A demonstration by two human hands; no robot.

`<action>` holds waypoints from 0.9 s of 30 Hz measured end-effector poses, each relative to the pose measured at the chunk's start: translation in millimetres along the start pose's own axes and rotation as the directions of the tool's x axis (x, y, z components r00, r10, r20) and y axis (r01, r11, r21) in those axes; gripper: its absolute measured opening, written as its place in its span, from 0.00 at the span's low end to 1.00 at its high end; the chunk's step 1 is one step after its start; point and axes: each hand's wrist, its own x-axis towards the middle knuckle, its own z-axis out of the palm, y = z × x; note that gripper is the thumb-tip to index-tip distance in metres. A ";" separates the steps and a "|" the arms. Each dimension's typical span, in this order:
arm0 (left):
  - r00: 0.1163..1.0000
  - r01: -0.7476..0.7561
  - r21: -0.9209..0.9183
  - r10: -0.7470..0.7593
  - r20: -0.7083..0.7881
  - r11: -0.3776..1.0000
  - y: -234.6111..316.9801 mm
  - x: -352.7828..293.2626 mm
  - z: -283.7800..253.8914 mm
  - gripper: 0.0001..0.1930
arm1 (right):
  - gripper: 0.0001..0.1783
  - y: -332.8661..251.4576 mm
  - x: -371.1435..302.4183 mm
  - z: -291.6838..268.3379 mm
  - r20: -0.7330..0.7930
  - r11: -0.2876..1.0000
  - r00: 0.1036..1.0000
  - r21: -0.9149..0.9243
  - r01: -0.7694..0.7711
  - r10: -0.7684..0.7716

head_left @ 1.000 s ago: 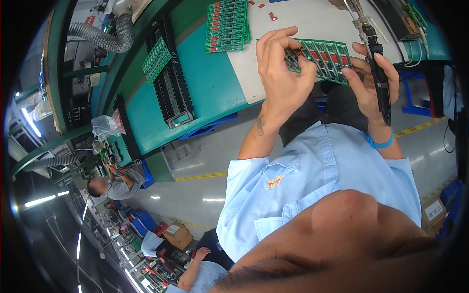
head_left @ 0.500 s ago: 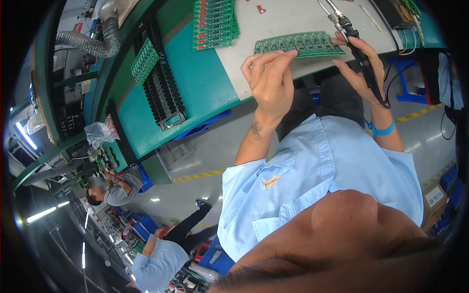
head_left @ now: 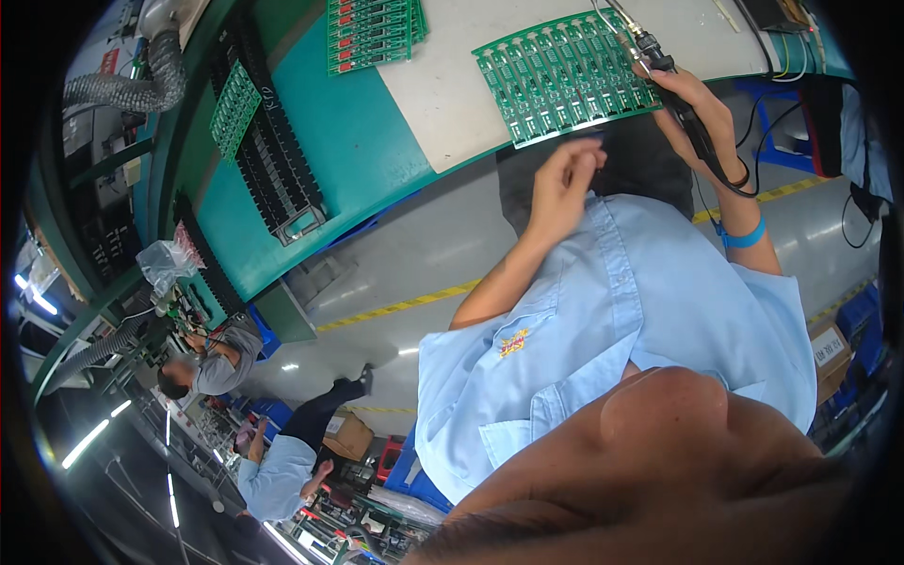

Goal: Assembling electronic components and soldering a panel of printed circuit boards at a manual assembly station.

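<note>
**Green circuit board (head_left: 565, 80) at the front edge of the surface (head_left: 348, 141), black-handled tool (head_left: 686, 115) in the right hand (head_left: 704, 118)**

The circuit board lies over the pale sheet (head_left: 428, 104), its near side reaching past the front edge of the surface. Whether it rests flat or is propped slightly cannot be told.

The right hand's grip is closed around the black-handled tool, whose metal end points toward the far edge. Its fingertips are right by the circuit board's right end; contact is unclear. A black cable (head_left: 737, 184) loops at that wrist, above a blue wristband (head_left: 746, 235).

The left hand (head_left: 563, 188) is off the surface, in front of the circuit board and apart from it. Its fingers curl toward the thumb; whether the grip is fully pressed together or pinching something small cannot be told.

Toward the surface's far edge, left of the circuit board, sit stacked boards (head_left: 367, 38) with red parts. Farther left, a smaller green board (head_left: 235, 111) lies across a black slotted rack (head_left: 273, 155).
</note>
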 end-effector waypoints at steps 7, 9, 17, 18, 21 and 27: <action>0.930 0.368 -0.665 -0.258 0.262 0.651 -4.6 29.7 5.5 0.15 | 0.34 -12.4 13.3 -4.2 -0.042 0.976 0.986 -0.155 0.155 -0.164; 0.926 0.378 -0.676 -0.250 0.283 0.632 -4.2 32.9 6.5 0.16 | 0.35 -15.1 21.1 -8.7 0.023 0.966 0.985 -0.192 0.174 -0.173; 0.925 0.376 -0.729 -0.189 0.329 0.571 -11.9 33.0 -1.2 0.19 | 0.35 -3.6 29.4 -5.6 0.077 0.987 0.990 -0.101 0.126 -0.118; 0.926 0.374 -0.747 -0.186 0.328 0.549 -14.6 31.1 -2.8 0.19 | 0.34 -0.3 30.0 -6.4 0.085 0.990 0.989 -0.065 0.125 -0.119; 0.929 0.369 -0.796 -0.176 0.325 0.480 -21.7 25.5 -6.6 0.19 | 0.34 8.4 32.1 -9.7 0.109 0.992 0.986 0.038 0.120 -0.123; 0.925 0.379 -0.798 -0.161 0.345 0.469 -24.9 21.9 -9.4 0.21 | 0.37 12.7 36.9 -13.9 0.225 0.986 0.960 0.043 0.160 -0.165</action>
